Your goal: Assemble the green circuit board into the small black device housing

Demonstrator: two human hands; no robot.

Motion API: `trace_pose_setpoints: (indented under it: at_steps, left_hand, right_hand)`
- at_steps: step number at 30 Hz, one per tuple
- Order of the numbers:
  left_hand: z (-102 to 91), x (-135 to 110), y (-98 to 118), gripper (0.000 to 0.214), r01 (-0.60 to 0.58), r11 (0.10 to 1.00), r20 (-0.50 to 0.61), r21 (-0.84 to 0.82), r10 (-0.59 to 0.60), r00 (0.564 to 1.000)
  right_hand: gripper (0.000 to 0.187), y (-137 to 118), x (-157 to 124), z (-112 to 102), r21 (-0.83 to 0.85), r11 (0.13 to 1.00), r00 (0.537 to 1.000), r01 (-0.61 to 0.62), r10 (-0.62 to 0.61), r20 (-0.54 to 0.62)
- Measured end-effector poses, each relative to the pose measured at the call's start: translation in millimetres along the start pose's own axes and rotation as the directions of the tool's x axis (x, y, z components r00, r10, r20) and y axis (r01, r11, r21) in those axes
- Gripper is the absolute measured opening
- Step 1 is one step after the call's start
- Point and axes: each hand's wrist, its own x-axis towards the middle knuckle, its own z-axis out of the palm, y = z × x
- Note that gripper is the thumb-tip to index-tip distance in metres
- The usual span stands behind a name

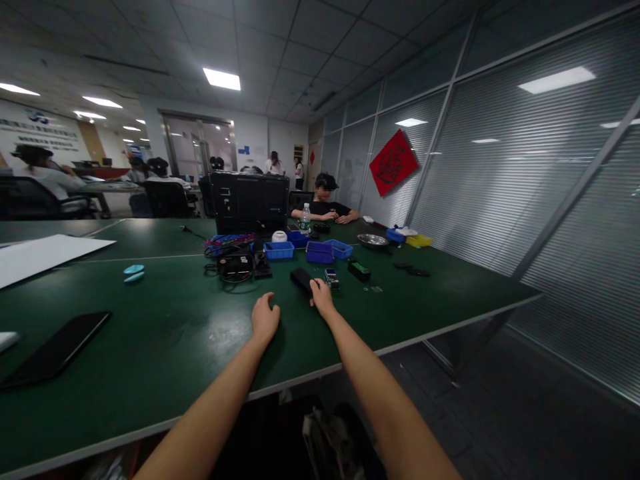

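Observation:
My right hand [321,295] is closed on the near end of a black box-like case [301,280], which tilts away toward the left. My left hand [265,319] rests on the green table [185,333] to the left of the case, its thumb apart from the curved fingers and nothing visible in it. Just beyond my right hand lies a small circuit board [331,279] with a little screen. Farther right sits a black housing with a green board [359,270] inside. Small clear pieces [377,289] lie near that housing.
Blue bins [320,252], a metal bowl [373,241] and a water bottle [305,219] stand farther back. A black device with cables [236,267] is left of centre, before a monitor [250,202]. A person [325,200] sits across the table. A dark flat panel [60,347] lies left.

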Motion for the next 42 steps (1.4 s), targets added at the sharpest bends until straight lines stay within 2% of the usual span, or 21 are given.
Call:
trace_pose_setpoints:
  at_steps: [2,7,12,14,19,22,26,31,34,36,38,39,41,42]
  left_hand:
    - [0.0,0,0,0.040,0.003,1.000,0.000,0.005,-0.003,1.000]
    - [-1.4,-1,3,0.039,0.000,1.000,-0.001,0.019,0.000,1.000]
    - [-2.6,-2,5,0.038,-0.001,1.000,-0.002,0.030,0.001,1.000]
    - [-2.3,-2,4,0.037,0.000,0.999,-0.001,0.032,0.000,1.000]
    - [-1.3,-1,2,0.038,0.002,1.000,0.004,0.027,-0.002,1.000]
    - [-1.3,-1,2,0.037,0.009,1.000,0.005,0.021,-0.009,1.000]
    - [-2.1,-1,3,0.040,0.024,1.000,-0.027,-0.007,-0.025,0.999]
    - [-3.5,-1,4,0.044,0.036,0.999,-0.029,-0.022,-0.037,0.999]
    - [-4.1,-2,7,0.047,0.000,0.999,-0.005,-0.038,0.000,1.000]
    - [-4.1,-3,10,0.052,-0.033,0.998,0.015,-0.050,0.034,0.999]
    - [-3.9,-4,12,0.057,-0.051,0.998,0.042,-0.046,0.053,0.998]
    - [-3.7,-5,12,0.058,-0.053,0.998,0.053,-0.039,0.055,0.997]
    - [-3.2,-5,12,0.059,-0.051,0.998,0.069,-0.023,0.052,0.996]
    - [-2.9,-5,12,0.059,-0.050,0.999,0.076,-0.019,0.051,0.996]
  right_hand:
    - [0.036,1,0,2,-0.037,0.999,0.998,0.035,-0.032,0.058]
    - [0.030,-1,-3,-4,-0.265,0.939,0.975,0.220,-0.208,0.074]
    - [0.064,-5,-10,-7,-0.354,0.872,0.939,0.339,-0.291,0.182]
    - [0.065,-5,-11,-7,-0.347,0.877,0.939,0.333,-0.277,0.202]
    - [0.034,-3,-8,-6,-0.193,0.964,0.973,0.181,-0.148,0.177]
    - [0.039,-1,-6,-5,-0.170,0.974,0.968,0.151,-0.111,0.224]
    - [0.053,-3,-6,-6,-0.152,0.974,0.969,0.170,-0.136,0.207]
    - [0.026,-10,-9,-11,-0.106,0.976,0.959,0.188,-0.159,0.233]
    - [0.026,-12,-9,-11,-0.070,0.980,0.943,0.186,-0.158,0.293]
    - [0.030,-12,-8,-11,-0.010,0.972,0.920,0.233,-0.217,0.326]
    - [0.033,-12,-6,-12,0.029,0.966,0.928,0.257,-0.255,0.272]
    - [0.033,-11,-4,-13,0.024,0.968,0.947,0.250,-0.250,0.204]
    - [0.033,-9,-1,-19,-0.044,0.978,0.979,0.203,-0.203,0.005]
    - [0.033,-8,0,-23,-0.096,0.982,0.979,0.160,-0.170,-0.109]
